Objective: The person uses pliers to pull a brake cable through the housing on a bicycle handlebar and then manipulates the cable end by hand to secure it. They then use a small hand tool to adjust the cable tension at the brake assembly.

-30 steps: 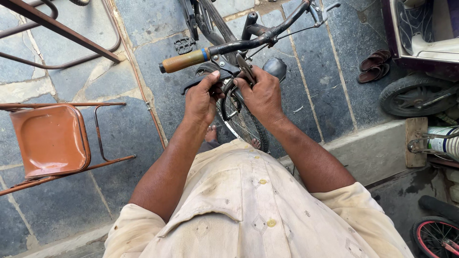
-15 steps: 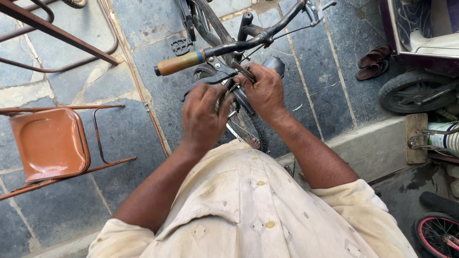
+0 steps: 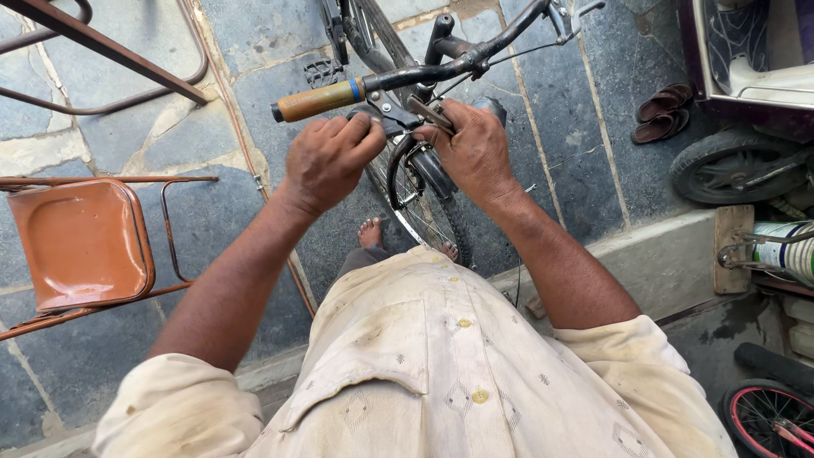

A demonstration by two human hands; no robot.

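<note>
A bicycle stands in front of me with its black handlebar [image 3: 441, 69] running across the top and a tan grip [image 3: 318, 100] at its left end. My left hand [image 3: 331, 161] is closed on the brake lever fitting just under the grip. My right hand [image 3: 475, 153] pinches a small metal part of the brake clamp beside it, thumb and fingers together. The front wheel [image 3: 415, 212] drops below both hands, and my bare feet show beside it.
An orange metal chair [image 3: 80, 242] stands at the left, with a rusty tube frame [image 3: 102, 42] beyond it. A pair of brown sandals [image 3: 666, 112] lies on the stone floor at right, near a small vehicle's tyre [image 3: 729, 174]. Another wheel [image 3: 767, 416] sits at bottom right.
Both hands have stayed on the brake fitting under the handlebar. The left hand has shifted slightly up towards the grip, and the view has tilted a little.
</note>
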